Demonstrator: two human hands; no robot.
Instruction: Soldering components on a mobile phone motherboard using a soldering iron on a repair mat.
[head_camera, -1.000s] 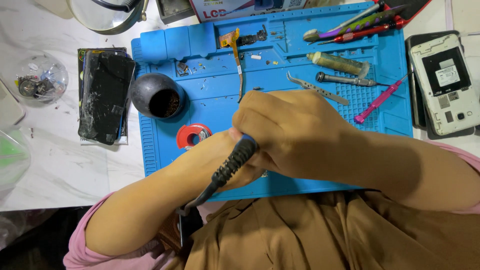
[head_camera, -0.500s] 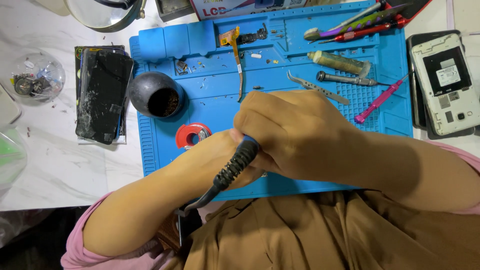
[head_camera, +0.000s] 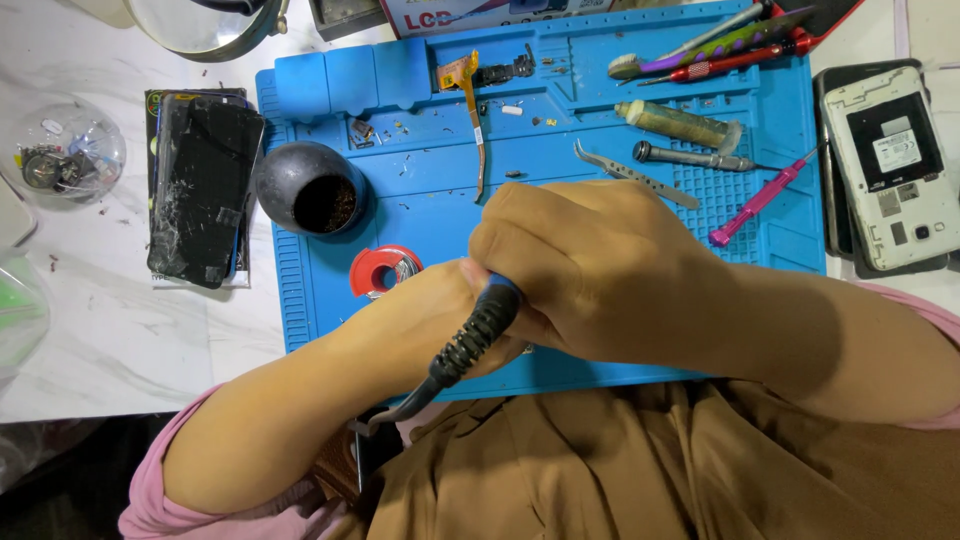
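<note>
White marble bench carries a blue silicone repair mat. Over the mat's near edge, the right hand wraps its fingers tightly around a soldering iron, whose ribbed black cord guard trails toward the body. The left hand lies beneath it, its fingers hidden, so I cannot tell their state. A red solder spool sits just beside the left hand, near a black tip-cleaner pot.
</note>
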